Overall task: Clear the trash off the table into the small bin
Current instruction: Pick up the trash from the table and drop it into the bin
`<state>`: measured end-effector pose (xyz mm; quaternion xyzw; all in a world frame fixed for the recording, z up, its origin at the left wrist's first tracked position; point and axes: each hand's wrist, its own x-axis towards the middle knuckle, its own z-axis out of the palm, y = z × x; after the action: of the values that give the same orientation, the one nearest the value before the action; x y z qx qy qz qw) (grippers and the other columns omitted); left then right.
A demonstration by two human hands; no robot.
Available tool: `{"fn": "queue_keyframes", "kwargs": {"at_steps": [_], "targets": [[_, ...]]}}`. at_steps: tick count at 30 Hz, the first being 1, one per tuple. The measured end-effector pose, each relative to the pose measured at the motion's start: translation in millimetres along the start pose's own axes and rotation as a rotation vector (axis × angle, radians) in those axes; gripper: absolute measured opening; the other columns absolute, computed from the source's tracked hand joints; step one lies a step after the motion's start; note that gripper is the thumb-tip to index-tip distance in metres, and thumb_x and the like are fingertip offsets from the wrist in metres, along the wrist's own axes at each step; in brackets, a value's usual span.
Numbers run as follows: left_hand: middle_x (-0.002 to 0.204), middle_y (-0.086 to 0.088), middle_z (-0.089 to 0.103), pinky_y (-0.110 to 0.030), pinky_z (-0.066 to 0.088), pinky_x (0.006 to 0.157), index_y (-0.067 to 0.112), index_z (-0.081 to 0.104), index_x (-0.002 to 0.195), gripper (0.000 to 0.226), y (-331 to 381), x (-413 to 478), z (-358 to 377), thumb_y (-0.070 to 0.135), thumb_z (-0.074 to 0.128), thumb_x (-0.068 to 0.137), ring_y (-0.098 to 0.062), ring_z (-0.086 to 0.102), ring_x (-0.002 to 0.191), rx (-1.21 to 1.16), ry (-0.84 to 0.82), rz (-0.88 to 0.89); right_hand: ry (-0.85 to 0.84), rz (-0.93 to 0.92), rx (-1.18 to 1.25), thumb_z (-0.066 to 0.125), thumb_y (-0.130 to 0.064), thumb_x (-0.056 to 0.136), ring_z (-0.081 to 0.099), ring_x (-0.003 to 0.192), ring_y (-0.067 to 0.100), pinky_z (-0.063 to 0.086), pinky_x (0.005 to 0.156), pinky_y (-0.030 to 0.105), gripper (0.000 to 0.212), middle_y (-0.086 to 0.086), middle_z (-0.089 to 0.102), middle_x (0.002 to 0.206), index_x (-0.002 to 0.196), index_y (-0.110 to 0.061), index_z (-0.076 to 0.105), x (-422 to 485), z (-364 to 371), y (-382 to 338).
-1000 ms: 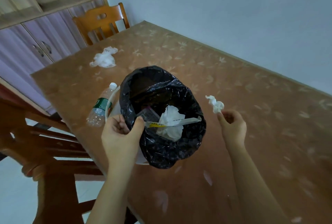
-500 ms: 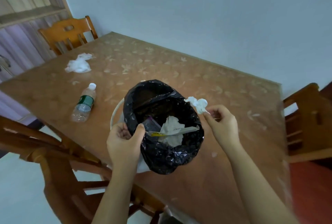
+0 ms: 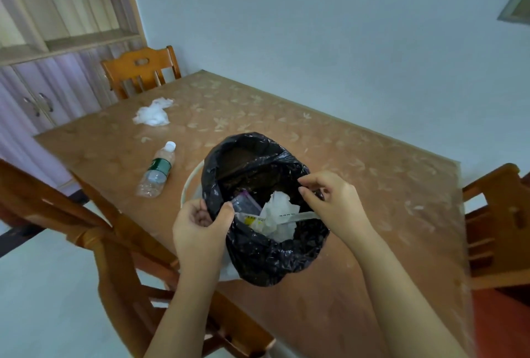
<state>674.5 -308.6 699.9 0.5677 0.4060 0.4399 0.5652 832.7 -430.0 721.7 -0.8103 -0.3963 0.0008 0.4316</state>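
Hands are both at the small bin [image 3: 187, 185], which is at the near edge of the table [image 3: 372, 185] (only its white rim shows, at the left of the black bag [image 3: 266, 257]). The left hand [image 3: 198, 231] pinches the bag's near edge between thumb and curled fingers. The right hand [image 3: 332, 202] is over the bag's right edge with fingers curled; what it holds I cannot tell. Crumpled paper [image 3: 279, 211] lies inside. On the table are 1 plastic bottle [image 3: 156, 171] on its side and 1 tissue wad [image 3: 152, 115], farther away.
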Motion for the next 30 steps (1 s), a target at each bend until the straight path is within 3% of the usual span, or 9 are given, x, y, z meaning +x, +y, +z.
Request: {"fn": "queue_keyframes", "kwargs": {"at_steps": [2,4,6,10,15,19,24,30], "targets": [[0.057,0.003,0.041,-0.015,0.036,0.045,0.017,0.044,0.062,0.026,6,5,-8,0.015,0.068,0.073,-0.004,0.038,0.049,-0.021,0.028,0.037,0.028,-0.037,-0.039,0.062,-0.014,0.083,0.057,0.085,0.005,0.039,0.074,0.003,0.014,-0.004,0.064,0.092,0.096,-0.017,0.066,6,2,-9],[0.059,0.003,0.039,-0.014,0.035,0.046,0.016,0.045,0.065,0.025,14,10,-18,0.013,0.068,0.075,-0.002,0.037,0.049,-0.037,0.059,0.087,0.052,-0.083,-0.094,0.060,-0.016,0.084,0.057,0.095,0.015,0.042,0.081,0.020,0.015,0.002,0.065,0.098,0.098,-0.015,0.065,13,5,-19],[0.058,0.006,0.041,-0.010,0.034,0.044,0.016,0.046,0.067,0.024,22,14,-26,0.011,0.068,0.075,0.003,0.036,0.045,-0.058,0.098,0.140,0.067,-0.124,-0.141,0.058,-0.018,0.085,0.056,0.097,0.021,0.041,0.082,0.025,0.017,0.005,0.065,0.100,0.100,-0.013,0.064,18,8,-29],[0.046,0.022,0.044,-0.009,0.033,0.045,0.017,0.046,0.067,0.024,36,15,-38,0.013,0.068,0.075,0.004,0.038,0.045,-0.092,0.131,0.204,0.125,-0.181,-0.224,0.058,-0.017,0.085,0.055,0.095,0.027,0.039,0.080,0.030,0.017,0.009,0.064,0.099,0.099,-0.010,0.065,22,2,-39],[0.055,0.017,0.049,-0.014,0.040,0.052,0.018,0.050,0.072,0.019,57,-2,-58,0.014,0.067,0.079,0.002,0.044,0.052,-0.139,0.220,0.302,0.137,-0.199,-0.218,0.057,-0.017,0.085,0.053,0.104,0.028,0.039,0.085,0.034,0.020,0.010,0.064,0.106,0.102,-0.010,0.064,17,-8,-40],[0.050,0.022,0.056,-0.008,0.042,0.049,0.019,0.051,0.072,0.018,80,-23,-72,0.012,0.066,0.080,0.007,0.051,0.050,-0.141,0.296,0.394,0.138,-0.216,-0.149,0.057,-0.014,0.085,0.052,0.102,0.029,0.038,0.086,0.033,0.021,0.013,0.063,0.106,0.104,-0.008,0.063,24,-7,-51],[0.050,0.020,0.055,-0.012,0.044,0.051,0.022,0.053,0.070,0.015,103,-48,-96,0.024,0.068,0.069,0.003,0.050,0.051,-0.158,0.440,0.455,0.036,-0.269,-0.072,0.057,-0.014,0.085,0.048,0.112,0.030,0.039,0.095,0.040,0.025,0.013,0.061,0.115,0.109,-0.008,0.061,21,10,-73],[0.053,0.020,0.058,-0.011,0.043,0.054,0.022,0.054,0.072,0.011,102,-79,-153,0.020,0.065,0.069,0.004,0.051,0.054,-0.169,0.573,0.502,-0.070,-0.334,-0.024,0.056,-0.019,0.086,0.050,0.105,0.026,0.040,0.086,0.036,0.021,0.008,0.063,0.107,0.105,-0.012,0.062,-12,53,-102]]}}
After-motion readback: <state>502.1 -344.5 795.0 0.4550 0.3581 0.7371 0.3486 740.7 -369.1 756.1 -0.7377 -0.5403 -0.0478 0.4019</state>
